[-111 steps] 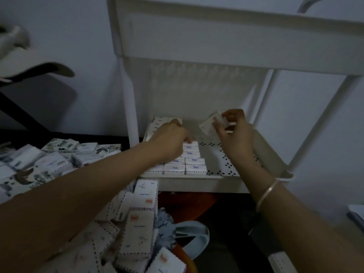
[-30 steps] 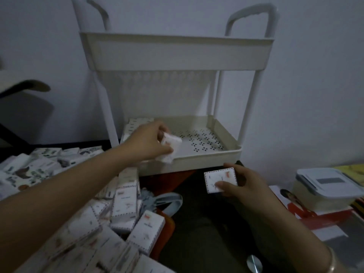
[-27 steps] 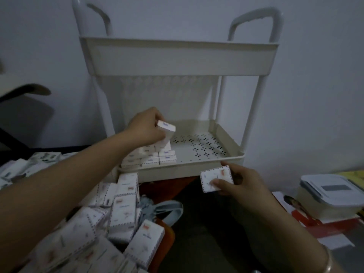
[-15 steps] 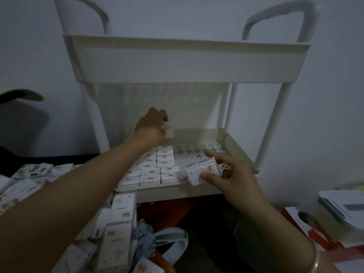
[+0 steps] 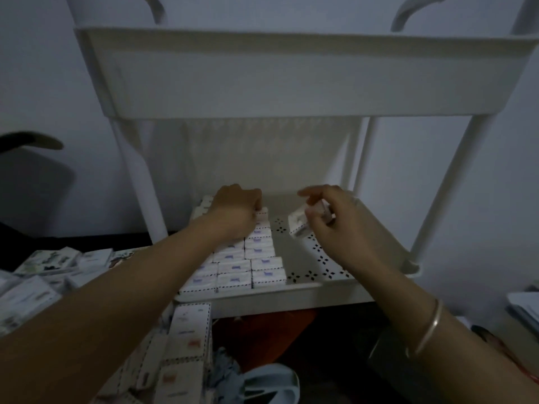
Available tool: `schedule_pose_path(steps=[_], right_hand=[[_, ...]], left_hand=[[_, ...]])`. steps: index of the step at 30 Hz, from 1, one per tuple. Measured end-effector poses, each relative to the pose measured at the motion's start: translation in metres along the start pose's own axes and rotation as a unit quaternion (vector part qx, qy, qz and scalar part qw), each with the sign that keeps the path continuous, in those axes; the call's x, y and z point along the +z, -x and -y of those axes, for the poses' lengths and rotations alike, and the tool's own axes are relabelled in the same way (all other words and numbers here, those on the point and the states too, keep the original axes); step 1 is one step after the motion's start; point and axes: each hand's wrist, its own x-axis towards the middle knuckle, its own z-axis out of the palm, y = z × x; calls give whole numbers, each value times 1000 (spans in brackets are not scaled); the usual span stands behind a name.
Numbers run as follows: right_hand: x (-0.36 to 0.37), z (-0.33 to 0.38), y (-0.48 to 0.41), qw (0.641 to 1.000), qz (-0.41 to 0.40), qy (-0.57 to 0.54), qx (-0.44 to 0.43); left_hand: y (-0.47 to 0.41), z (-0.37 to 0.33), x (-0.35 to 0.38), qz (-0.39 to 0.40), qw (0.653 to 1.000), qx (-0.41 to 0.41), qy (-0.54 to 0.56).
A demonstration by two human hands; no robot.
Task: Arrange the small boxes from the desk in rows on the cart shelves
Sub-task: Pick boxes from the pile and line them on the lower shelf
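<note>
Small box [image 5: 300, 225] in right hand [image 5: 335, 228] grip — left hand [image 5: 236, 214] seemingly pinches a shelf [image 5: 291, 290] box.

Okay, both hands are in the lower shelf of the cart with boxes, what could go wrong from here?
1. The left hand presses on the back of the rows, its forearm passing just over them; pulling back could knock rows askew.
2. The right hand holds a box tilted above the bare shelf; a loose grip might drop it crooked.
3. The pile lies loose at the desk edge below the arm and could slide off.
</note>
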Motion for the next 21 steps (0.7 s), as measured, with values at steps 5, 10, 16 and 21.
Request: schedule_pose_path(steps=[5,10,16,21], right_hand=[[21,-24,-41,998,-12,12,61],[46,-47,-78,993,2,-20,116],[73,-36,-94,991,119,33,42],[82,-31,-91,977,210,24,22]], left_hand=[[5,-2,4,29,999,21,-28],[13,-7,-4,27,996,38,-71],[33,-8,-6,32,994,68,-84],[39,-6,-24,90,994,53,-37]])
